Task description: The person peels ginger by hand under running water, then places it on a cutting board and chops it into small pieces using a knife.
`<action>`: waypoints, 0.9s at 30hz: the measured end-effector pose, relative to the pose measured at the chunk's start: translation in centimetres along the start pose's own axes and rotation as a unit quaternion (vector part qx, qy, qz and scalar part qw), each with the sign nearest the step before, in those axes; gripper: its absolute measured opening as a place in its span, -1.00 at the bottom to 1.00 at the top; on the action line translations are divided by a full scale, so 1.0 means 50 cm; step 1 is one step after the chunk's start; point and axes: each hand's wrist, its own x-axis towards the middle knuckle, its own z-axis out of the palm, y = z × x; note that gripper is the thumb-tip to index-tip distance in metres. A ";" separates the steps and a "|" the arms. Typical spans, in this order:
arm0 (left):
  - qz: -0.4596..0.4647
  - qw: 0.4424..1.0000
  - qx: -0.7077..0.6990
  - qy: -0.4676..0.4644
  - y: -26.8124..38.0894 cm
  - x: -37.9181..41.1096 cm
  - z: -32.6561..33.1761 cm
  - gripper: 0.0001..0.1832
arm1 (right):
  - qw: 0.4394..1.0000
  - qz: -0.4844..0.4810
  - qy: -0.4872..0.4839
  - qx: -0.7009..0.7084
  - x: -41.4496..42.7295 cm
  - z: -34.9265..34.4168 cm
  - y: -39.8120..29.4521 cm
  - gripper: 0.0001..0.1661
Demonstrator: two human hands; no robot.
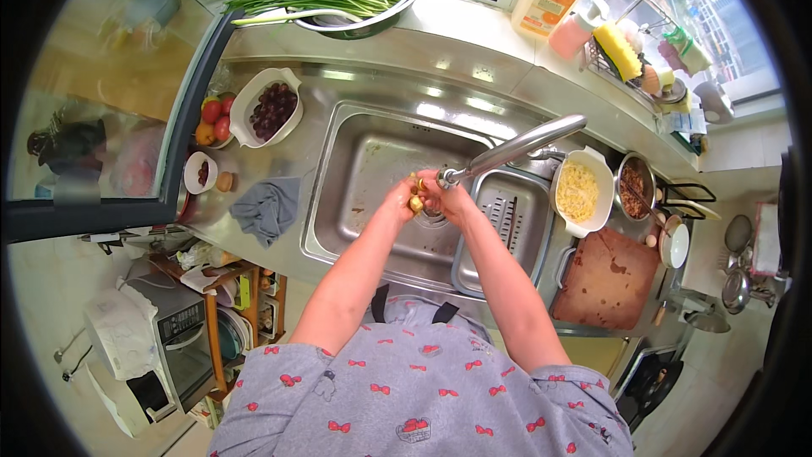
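Over the stainless steel sink (pixel 361 158), my two hands meet just under the faucet (pixel 520 147). My left hand (pixel 399 200) grips a small, knobbly yellow piece of ginger root (pixel 415 204), with its lower end showing below the fingers. The fingers of my right hand (pixel 449 200) close on the same piece from the other side, partly hiding it. The faucet head (pixel 448 178) overlaps my right hand in the view. Beneath the hands lies the round drain (pixel 432 219). Small brown scraps are scattered on the sink floor.
A perforated metal tray (pixel 539 247) sits in the sink's right side. Beyond it are a dish of yellow shreds (pixel 577 190), a bowl of minced food (pixel 636 185) and a cutting board (pixel 606 279). Leftward lie a grey cloth (pixel 266 209) and a dish of grapes (pixel 274 112).
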 end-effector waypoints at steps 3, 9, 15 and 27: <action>0.004 0.999 0.018 -0.029 -0.012 0.021 0.015 -0.81 | 0.999 -0.030 0.033 -0.006 -0.008 -0.001 -0.001 -0.76; 0.018 0.999 0.046 0.015 -0.038 0.103 0.042 -0.89 | 0.947 -0.115 0.211 -0.215 -0.028 -0.079 0.018 -0.82; 0.039 0.998 0.033 -0.044 -0.043 0.084 0.097 -0.84 | 0.840 -0.153 0.341 -0.394 -0.075 -0.234 0.103 -0.80; 0.105 0.992 -0.045 0.061 -0.057 0.069 0.096 -0.72 | 0.954 -0.137 0.148 -0.221 -0.077 -0.081 0.022 -0.65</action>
